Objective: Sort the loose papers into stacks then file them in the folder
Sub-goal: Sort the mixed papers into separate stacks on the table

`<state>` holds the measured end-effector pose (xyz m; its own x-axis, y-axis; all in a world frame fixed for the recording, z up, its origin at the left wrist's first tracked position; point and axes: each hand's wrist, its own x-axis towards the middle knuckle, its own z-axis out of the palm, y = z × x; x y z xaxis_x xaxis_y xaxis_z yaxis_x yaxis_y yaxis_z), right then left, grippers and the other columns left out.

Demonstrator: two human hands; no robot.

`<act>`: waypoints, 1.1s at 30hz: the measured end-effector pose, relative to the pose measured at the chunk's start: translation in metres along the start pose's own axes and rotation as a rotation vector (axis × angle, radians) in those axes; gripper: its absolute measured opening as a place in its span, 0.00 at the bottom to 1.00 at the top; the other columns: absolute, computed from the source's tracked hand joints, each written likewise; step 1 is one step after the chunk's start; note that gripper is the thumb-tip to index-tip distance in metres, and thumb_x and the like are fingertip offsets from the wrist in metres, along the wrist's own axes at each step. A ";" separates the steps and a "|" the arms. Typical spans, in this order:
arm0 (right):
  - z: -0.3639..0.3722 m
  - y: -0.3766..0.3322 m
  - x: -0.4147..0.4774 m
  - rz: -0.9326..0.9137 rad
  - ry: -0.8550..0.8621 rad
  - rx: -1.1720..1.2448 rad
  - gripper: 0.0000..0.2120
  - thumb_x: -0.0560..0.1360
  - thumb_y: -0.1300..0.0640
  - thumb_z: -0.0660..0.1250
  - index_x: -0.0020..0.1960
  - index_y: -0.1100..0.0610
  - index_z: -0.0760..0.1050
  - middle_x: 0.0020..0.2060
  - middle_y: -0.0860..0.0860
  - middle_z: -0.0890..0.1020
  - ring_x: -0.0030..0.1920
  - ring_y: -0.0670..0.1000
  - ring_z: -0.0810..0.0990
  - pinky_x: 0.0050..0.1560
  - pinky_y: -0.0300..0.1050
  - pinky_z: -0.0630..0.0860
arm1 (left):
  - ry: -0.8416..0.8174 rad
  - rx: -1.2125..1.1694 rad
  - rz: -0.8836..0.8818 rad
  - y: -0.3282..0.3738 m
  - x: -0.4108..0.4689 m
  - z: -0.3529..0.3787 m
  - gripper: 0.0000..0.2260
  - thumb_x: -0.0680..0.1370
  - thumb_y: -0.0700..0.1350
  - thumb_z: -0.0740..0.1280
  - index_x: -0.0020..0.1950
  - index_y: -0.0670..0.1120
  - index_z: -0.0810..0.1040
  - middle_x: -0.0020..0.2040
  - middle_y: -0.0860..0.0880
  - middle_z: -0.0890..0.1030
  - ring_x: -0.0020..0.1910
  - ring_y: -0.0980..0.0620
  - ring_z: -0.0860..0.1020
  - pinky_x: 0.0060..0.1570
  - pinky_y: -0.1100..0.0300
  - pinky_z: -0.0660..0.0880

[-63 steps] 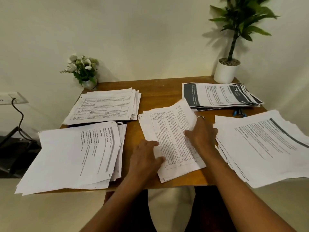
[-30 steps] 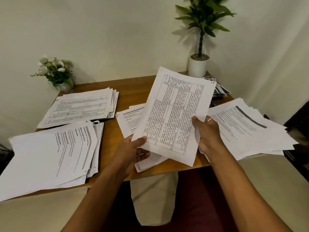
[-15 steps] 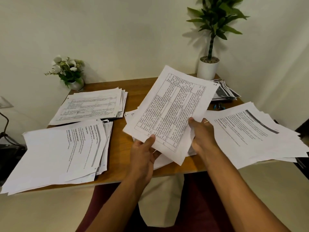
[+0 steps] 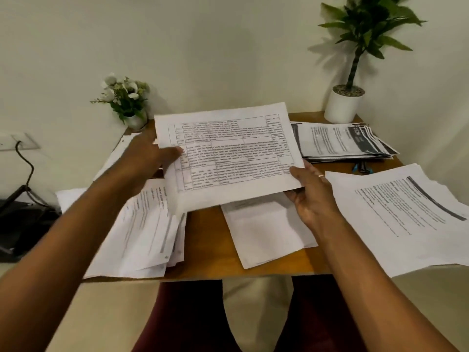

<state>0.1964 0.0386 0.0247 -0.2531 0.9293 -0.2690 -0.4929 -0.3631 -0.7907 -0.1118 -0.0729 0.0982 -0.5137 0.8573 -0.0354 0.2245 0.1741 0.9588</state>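
A printed table sheet [image 4: 233, 153] hangs sideways above the wooden table [image 4: 205, 237]. My left hand [image 4: 149, 156] pinches its left edge and my right hand [image 4: 312, 194] grips its lower right corner. Below it lies the unsorted centre pile [image 4: 269, 232]. A stack of text pages [image 4: 144, 232] sits at the near left, partly under my left arm. Behind my left hand only an edge of the far-left stack [image 4: 127, 143] shows. A dark-banded stack [image 4: 340, 143] lies at the far right, and another stack [image 4: 406, 217] overhangs the near right edge.
A small flower pot [image 4: 129, 102] stands at the table's back left corner and a white potted plant [image 4: 345, 100] at the back right. A pair of blue-handled items [image 4: 360, 167] lies between the right stacks. A wall socket with a cable [image 4: 17, 143] is at left.
The table sheet has swung from upright tilt to sideways and moved left and farther away. My left hand reached out toward the far-left stack; my right hand keeps the sheet's corner.
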 end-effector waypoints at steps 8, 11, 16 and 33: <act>0.054 0.035 -0.001 0.045 -0.189 -0.153 0.18 0.77 0.68 0.71 0.64 0.55 0.75 0.53 0.57 0.87 0.53 0.58 0.87 0.43 0.43 0.85 | 0.255 0.081 0.055 -0.022 0.095 -0.071 0.22 0.79 0.38 0.72 0.73 0.49 0.75 0.62 0.51 0.80 0.51 0.52 0.81 0.43 0.63 0.80; 0.063 0.047 -0.001 0.044 -0.226 -0.211 0.16 0.78 0.69 0.70 0.63 0.58 0.77 0.51 0.55 0.87 0.51 0.59 0.87 0.45 0.43 0.85 | 0.308 0.081 0.005 -0.044 0.122 -0.091 0.23 0.79 0.37 0.71 0.74 0.46 0.74 0.66 0.48 0.78 0.55 0.50 0.80 0.49 0.62 0.78; 0.049 0.056 0.006 0.050 -0.160 -0.275 0.14 0.77 0.69 0.70 0.62 0.60 0.78 0.52 0.56 0.87 0.51 0.59 0.87 0.47 0.45 0.85 | 0.336 0.163 -0.126 -0.087 0.144 -0.116 0.22 0.80 0.37 0.71 0.73 0.45 0.75 0.69 0.43 0.78 0.60 0.47 0.78 0.58 0.56 0.74; -0.017 0.041 0.013 -0.252 0.179 -1.649 0.30 0.71 0.39 0.76 0.70 0.48 0.75 0.73 0.53 0.72 0.72 0.59 0.68 0.69 0.60 0.67 | 0.460 0.729 -0.207 -0.111 0.144 -0.133 0.34 0.79 0.44 0.72 0.82 0.50 0.60 0.77 0.39 0.64 0.76 0.34 0.62 0.73 0.37 0.62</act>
<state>0.1874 0.0370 -0.0207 -0.1601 0.9869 -0.0175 0.8664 0.1320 -0.4816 -0.3206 -0.0335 0.0244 -0.8496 0.5215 0.0788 0.4808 0.7043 0.5223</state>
